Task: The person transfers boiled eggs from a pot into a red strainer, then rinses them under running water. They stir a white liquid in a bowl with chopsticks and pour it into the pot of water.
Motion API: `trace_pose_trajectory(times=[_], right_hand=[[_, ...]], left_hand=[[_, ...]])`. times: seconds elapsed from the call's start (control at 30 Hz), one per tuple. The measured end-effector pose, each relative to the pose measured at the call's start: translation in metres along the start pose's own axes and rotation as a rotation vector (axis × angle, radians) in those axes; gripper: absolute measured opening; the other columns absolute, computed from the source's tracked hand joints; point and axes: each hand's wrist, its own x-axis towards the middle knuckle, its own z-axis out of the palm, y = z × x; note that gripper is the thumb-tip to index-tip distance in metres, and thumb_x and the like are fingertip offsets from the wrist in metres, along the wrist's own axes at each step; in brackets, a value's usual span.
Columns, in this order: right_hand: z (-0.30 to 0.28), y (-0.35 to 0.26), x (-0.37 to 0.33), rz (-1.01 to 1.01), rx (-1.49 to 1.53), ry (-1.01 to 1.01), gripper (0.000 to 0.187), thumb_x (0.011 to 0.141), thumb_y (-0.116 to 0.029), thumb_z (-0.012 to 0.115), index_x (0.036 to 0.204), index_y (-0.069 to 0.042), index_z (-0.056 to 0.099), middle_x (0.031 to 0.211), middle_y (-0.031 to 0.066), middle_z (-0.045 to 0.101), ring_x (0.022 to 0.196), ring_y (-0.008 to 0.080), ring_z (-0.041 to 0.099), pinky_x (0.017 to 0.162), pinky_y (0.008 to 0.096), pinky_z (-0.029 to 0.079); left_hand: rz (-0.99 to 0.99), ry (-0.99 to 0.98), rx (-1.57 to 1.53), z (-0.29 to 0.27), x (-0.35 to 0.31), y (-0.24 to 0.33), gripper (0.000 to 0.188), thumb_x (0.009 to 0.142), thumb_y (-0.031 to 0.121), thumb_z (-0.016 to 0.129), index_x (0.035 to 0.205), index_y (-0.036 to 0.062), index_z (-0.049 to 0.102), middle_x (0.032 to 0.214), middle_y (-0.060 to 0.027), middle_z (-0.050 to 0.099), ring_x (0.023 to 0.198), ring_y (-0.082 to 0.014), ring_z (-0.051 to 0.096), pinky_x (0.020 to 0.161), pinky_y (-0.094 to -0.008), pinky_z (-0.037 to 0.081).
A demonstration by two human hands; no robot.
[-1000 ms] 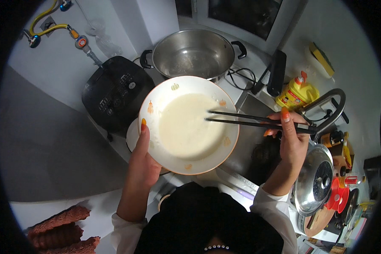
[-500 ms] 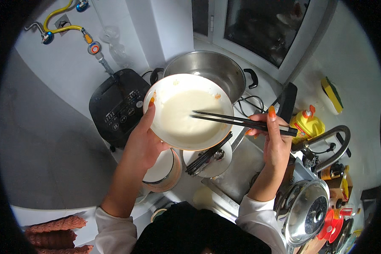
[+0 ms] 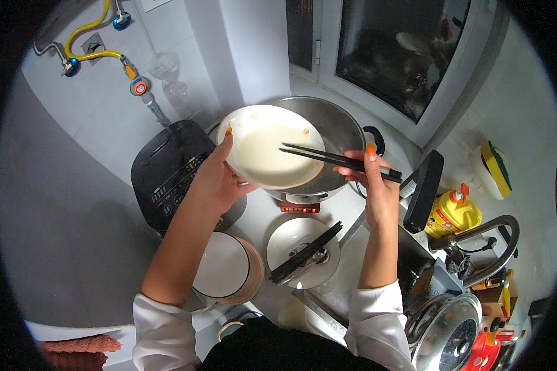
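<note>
My left hand (image 3: pixel 220 176) grips the left rim of a white bowl (image 3: pixel 236 123), thumb on the edge and fingers beneath. Pale, creamy liquid (image 3: pixel 263 151) fills much of the bowl, which is tilted a little. In my right hand (image 3: pixel 374 179) is a pair of black chopsticks (image 3: pixel 340 161), their tips over the liquid; whether they touch it I cannot tell. Below the bowl stands a large steel pot (image 3: pixel 343 123), partly covered by it, with a black side handle showing at right. My fingers are closed round both things.
A black rice cooker (image 3: pixel 167 167) stands left of the pot. Nearer me are a white plate (image 3: pixel 278 241) with black chopsticks and spoons on it, and stacked bowls (image 3: pixel 220 266). At right are the sink's faucet (image 3: pixel 504 238), a yellow bottle (image 3: pixel 455 213) and a steel lid (image 3: pixel 445 340).
Bowl and chopsticks have moved away from me, further over the pot, and the bowl tilts more. More of the plate and a red-lit display now show. The whole view has shifted slightly.
</note>
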Motion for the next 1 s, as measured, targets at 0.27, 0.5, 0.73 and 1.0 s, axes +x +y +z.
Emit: trace_pose_trajectory(times=[0.27, 0.5, 0.73, 1.0], right_hand=[[-0.002, 0.028, 0.019, 0.011, -0.005, -0.013, 0.039, 0.093, -0.036, 0.048, 0.101, 0.001, 0.059, 0.089, 0.0119, 0.065, 0.079, 0.0159, 0.065, 0.073, 0.0256, 0.048], [-0.006, 0.043, 0.027, 0.001, -0.068, -0.001, 0.024, 0.091, -0.023, 0.054, 0.097, -0.001, 0.059, 0.086, 0.0072, 0.064, 0.077, 0.0148, 0.065, 0.068, 0.0241, 0.048], [-0.005, 0.058, 0.030, 0.026, -0.085, 0.005, 0.023, 0.091, -0.023, 0.055, 0.093, -0.001, 0.060, 0.085, 0.0062, 0.065, 0.076, 0.0133, 0.065, 0.065, 0.0213, 0.047], [-0.002, 0.063, 0.032, 0.050, -0.065, -0.013, 0.021, 0.090, -0.020, 0.057, 0.091, 0.001, 0.061, 0.082, 0.0058, 0.064, 0.073, 0.0119, 0.063, 0.066, 0.0215, 0.047]], left_hand=[[-0.012, 0.095, 0.154, 0.005, 0.044, 0.005, 0.063, 0.089, 0.051, 0.045, 0.136, 0.0129, 0.027, 0.133, -0.0168, 0.037, 0.119, -0.0330, 0.042, 0.100, -0.0520, 0.030], [-0.084, 0.111, 0.268, 0.000, 0.073, 0.008, 0.067, 0.087, 0.055, 0.045, 0.137, 0.0130, 0.028, 0.133, -0.0155, 0.039, 0.120, -0.0339, 0.042, 0.100, -0.0534, 0.027], [-0.083, 0.123, 0.369, 0.005, 0.083, 0.007, 0.068, 0.086, 0.056, 0.044, 0.137, 0.0145, 0.029, 0.133, -0.0148, 0.041, 0.119, -0.0340, 0.043, 0.099, -0.0545, 0.026], [-0.081, 0.157, 0.473, -0.003, 0.096, 0.007, 0.067, 0.087, 0.057, 0.042, 0.136, 0.0137, 0.029, 0.131, -0.0162, 0.041, 0.116, -0.0318, 0.045, 0.097, -0.0533, 0.030]])
